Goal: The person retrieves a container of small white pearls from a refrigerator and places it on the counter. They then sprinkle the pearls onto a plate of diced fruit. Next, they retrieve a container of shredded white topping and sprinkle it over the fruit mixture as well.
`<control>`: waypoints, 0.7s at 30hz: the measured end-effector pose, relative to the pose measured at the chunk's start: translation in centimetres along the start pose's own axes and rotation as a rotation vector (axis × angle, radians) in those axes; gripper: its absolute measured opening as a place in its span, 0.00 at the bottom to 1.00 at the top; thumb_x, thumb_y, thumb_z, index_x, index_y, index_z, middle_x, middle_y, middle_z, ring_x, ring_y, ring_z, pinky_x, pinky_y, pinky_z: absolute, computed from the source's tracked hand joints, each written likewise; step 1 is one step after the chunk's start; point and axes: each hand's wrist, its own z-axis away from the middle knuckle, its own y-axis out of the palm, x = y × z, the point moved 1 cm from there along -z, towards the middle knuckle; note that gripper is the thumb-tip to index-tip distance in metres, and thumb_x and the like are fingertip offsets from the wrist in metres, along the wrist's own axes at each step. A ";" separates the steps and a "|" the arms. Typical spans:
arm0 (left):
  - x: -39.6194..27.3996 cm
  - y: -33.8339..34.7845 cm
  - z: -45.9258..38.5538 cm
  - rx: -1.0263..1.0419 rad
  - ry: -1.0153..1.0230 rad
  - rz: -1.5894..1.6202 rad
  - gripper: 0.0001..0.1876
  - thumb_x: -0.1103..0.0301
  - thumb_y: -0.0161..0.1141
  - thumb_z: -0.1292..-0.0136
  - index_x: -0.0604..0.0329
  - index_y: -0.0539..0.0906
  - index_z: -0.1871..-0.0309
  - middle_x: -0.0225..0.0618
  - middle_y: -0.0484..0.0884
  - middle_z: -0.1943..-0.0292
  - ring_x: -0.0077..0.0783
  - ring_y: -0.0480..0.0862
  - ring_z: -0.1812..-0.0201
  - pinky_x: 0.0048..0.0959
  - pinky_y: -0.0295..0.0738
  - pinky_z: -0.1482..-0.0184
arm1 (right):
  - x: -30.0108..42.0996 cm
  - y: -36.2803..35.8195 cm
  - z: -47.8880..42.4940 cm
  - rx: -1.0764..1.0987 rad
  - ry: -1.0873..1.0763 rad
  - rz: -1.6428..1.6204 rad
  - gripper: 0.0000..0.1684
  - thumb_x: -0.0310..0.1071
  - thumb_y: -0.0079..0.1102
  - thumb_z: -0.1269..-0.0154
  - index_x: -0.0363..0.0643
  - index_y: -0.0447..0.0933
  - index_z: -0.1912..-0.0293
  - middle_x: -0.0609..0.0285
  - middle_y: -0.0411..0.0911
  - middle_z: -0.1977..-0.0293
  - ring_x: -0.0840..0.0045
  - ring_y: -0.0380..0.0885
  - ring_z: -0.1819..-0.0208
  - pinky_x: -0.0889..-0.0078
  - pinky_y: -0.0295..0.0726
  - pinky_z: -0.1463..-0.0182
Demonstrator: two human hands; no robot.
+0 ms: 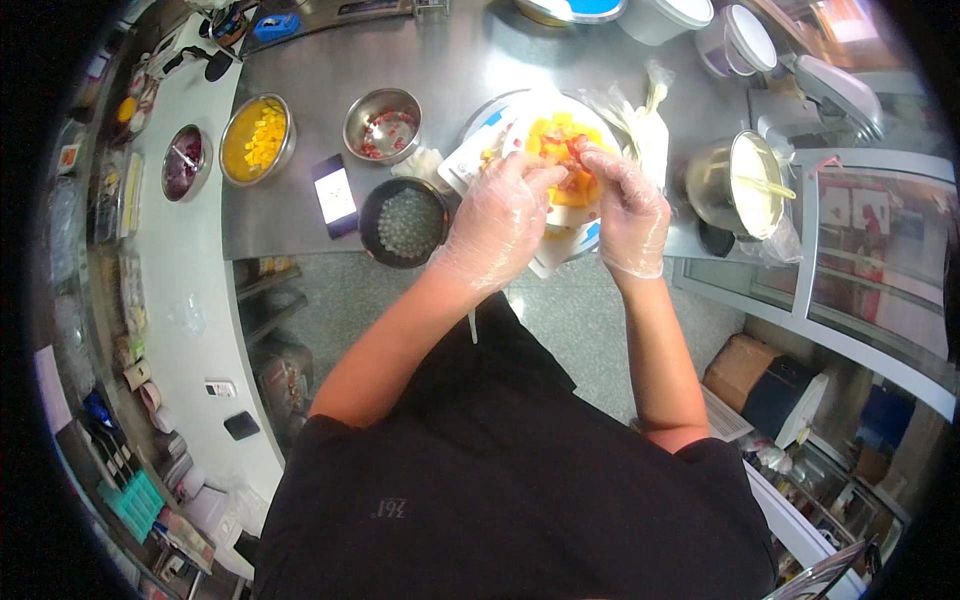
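A round cake with white cream sides (574, 217) stands before me, topped with diced yellow fruit, apparently mango (574, 196), and small red fruit pieces (556, 150). My left hand (504, 217), in a clear plastic glove, is bent over the near left of the topping. Its fingertips are among the fruit. From the right, my gloved right hand (634, 206) reaches in with its fingertips at red pieces. Whether either hand pinches a piece is hard to see. Beneath the cake are a white board (551, 256) and a round blue-and-white stand (589, 238).
Left of the cake are a pan of translucent pearls (409, 221), a steel bowl with red bits (382, 126), a phone (335, 196) and a bowl of yellow cubes (257, 141). A piping bag (651, 131) and a bowl of cream (724, 187) with a spatula stand right.
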 end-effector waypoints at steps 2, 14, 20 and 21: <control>-0.2 0.3 -0.6 0.021 0.039 -0.034 0.17 0.79 0.63 0.29 0.62 0.89 0.39 0.48 0.88 0.43 0.58 0.87 0.42 0.51 0.82 0.36 | -0.6 -0.1 0.1 -0.046 0.032 -0.062 0.14 0.15 0.63 0.23 0.36 0.90 0.46 0.50 0.93 0.46 0.65 0.93 0.42 0.65 0.88 0.34; -1.1 0.3 0.1 0.123 0.067 -0.049 0.19 0.79 0.59 0.31 0.62 0.90 0.40 0.48 0.90 0.40 0.59 0.86 0.41 0.52 0.81 0.32 | -1.8 -0.3 1.2 -0.104 0.087 0.054 0.10 0.18 0.67 0.24 0.37 0.91 0.50 0.52 0.94 0.49 0.66 0.94 0.47 0.66 0.89 0.38; -0.6 -0.5 -0.1 0.087 0.074 -0.083 0.21 0.81 0.59 0.34 0.58 0.90 0.40 0.45 0.90 0.38 0.59 0.85 0.40 0.52 0.79 0.30 | -2.6 -0.3 1.8 -0.127 0.074 0.029 0.10 0.18 0.66 0.23 0.38 0.91 0.49 0.52 0.94 0.49 0.68 0.94 0.47 0.66 0.90 0.39; -0.5 -0.4 -0.3 0.065 0.093 -0.105 0.21 0.81 0.60 0.34 0.58 0.90 0.39 0.45 0.89 0.37 0.59 0.85 0.40 0.53 0.78 0.29 | -2.3 -0.2 1.8 -0.146 0.109 -0.026 0.09 0.18 0.66 0.22 0.38 0.91 0.49 0.52 0.94 0.49 0.69 0.93 0.46 0.66 0.90 0.39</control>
